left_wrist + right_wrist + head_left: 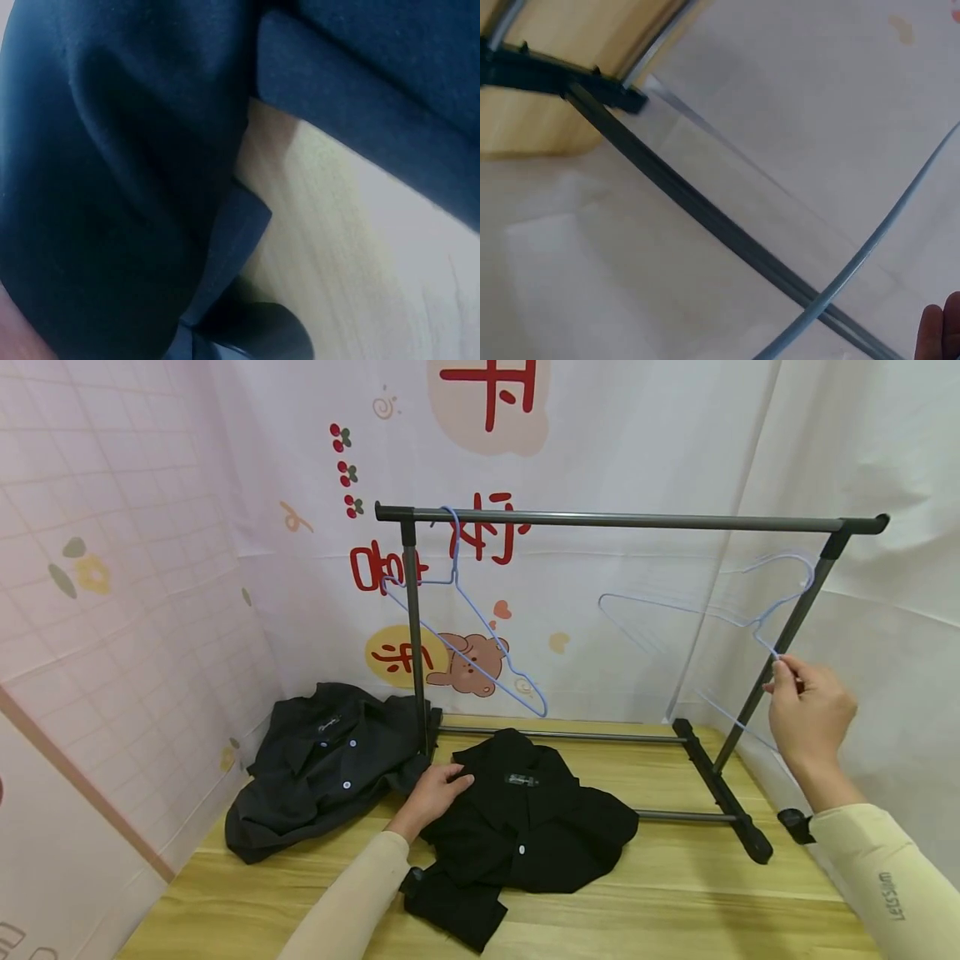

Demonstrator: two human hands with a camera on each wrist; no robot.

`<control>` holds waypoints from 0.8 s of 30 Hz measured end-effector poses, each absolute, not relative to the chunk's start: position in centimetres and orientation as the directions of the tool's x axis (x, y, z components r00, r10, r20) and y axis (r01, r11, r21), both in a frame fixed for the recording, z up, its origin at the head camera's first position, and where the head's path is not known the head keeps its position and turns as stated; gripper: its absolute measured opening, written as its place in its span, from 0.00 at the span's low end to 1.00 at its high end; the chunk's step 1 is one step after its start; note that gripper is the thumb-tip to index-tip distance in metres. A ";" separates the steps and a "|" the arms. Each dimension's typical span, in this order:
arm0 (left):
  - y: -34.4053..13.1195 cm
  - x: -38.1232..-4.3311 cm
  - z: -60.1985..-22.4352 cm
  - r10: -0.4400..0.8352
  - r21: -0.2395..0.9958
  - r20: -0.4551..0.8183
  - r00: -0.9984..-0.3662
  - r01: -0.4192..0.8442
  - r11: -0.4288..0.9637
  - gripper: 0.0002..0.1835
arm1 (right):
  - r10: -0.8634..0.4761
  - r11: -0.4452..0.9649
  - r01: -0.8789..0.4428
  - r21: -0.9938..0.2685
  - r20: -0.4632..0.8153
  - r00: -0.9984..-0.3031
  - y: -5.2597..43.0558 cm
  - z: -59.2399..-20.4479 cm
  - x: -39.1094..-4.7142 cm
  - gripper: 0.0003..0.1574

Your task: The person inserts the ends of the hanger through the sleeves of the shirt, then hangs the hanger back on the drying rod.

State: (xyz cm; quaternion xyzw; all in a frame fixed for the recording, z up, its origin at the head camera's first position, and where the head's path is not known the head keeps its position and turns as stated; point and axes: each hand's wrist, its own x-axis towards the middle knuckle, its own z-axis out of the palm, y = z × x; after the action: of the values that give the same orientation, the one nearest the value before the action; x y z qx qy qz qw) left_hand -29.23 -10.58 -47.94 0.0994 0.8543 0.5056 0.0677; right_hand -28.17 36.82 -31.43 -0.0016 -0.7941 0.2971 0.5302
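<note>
A black button-up shirt (551, 827) lies front-up on the wooden table, with a small dark label and pale buttons. My left hand (438, 789) rests at its upper left edge, fingers and thumb loosely extended; in the left wrist view dark fabric (127, 172) covers most of the hand. Raised at the right, my right hand (813, 714) pinches a thin blue wire hanger (767, 620) near its neck, hook upward. The hanger's wire (855, 259) crosses the right wrist view, and the hand's fingers (931, 330) show at its edge.
A dark metal clothes rack (630, 520) spans the table behind the hands. Another blue hanger (480, 610) hangs from its left end. A dark grey buttoned shirt (330, 768) lies at the left. Printed white cloth (637, 443) stands behind.
</note>
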 end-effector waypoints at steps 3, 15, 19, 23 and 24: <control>-10.6 -29.3 -48.0 0.227 0.870 -0.024 -0.974 0.091 0.484 0.26 | 0.233 0.833 -0.358 -0.422 0.855 -0.464 36.6 -33.8 -27.7 0.13; -10.5 -29.6 -47.7 0.207 0.896 -0.046 -0.977 0.051 0.441 0.25 | -0.027 0.794 -0.512 -0.329 0.822 -0.569 34.5 -40.0 -26.6 0.07; -10.5 -29.6 -47.9 0.207 0.896 -0.045 -0.977 0.052 0.441 0.26 | -0.091 0.794 -0.530 -0.296 0.805 -0.586 33.8 -41.2 -26.6 0.08; -10.5 -29.7 -48.1 0.198 0.902 -0.046 -0.979 0.044 0.429 0.26 | -0.157 0.793 -0.554 -0.253 0.793 -0.588 33.1 -42.6 -26.8 0.09; -10.5 -29.7 -48.2 0.198 0.904 -0.044 -0.979 0.046 0.426 0.26 | -0.172 0.787 -0.564 -0.251 0.788 -0.591 33.0 -43.0 -26.9 0.10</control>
State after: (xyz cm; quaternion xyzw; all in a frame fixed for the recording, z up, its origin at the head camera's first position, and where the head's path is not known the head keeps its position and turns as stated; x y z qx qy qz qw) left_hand -29.68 -10.48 -48.20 0.0726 0.8414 0.5307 0.0718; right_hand -26.90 32.98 -42.97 0.2145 -0.8573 0.2458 0.3983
